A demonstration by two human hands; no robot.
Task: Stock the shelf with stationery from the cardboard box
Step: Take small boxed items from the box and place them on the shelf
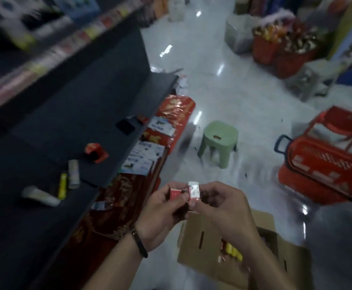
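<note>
L hand [160, 214] grips a small red pack [175, 194]. R hand [223, 208] pinches a white-red pack [194, 192] touching it. Both are just above the cardboard box [200, 245], open on the floor w/ yellow items [234, 251] inside. Dark shelf [66, 114] on my left has pale tubes [73, 174] lying on it. Green stool [219, 139] is further off.

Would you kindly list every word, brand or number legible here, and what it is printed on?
None is legible; the frame is motion-blurred.
Red box and white box, held: print too blurred.
White cards beside the shelf: blue marks, unreadable.
Red basket: white lettering, smeared.
</note>
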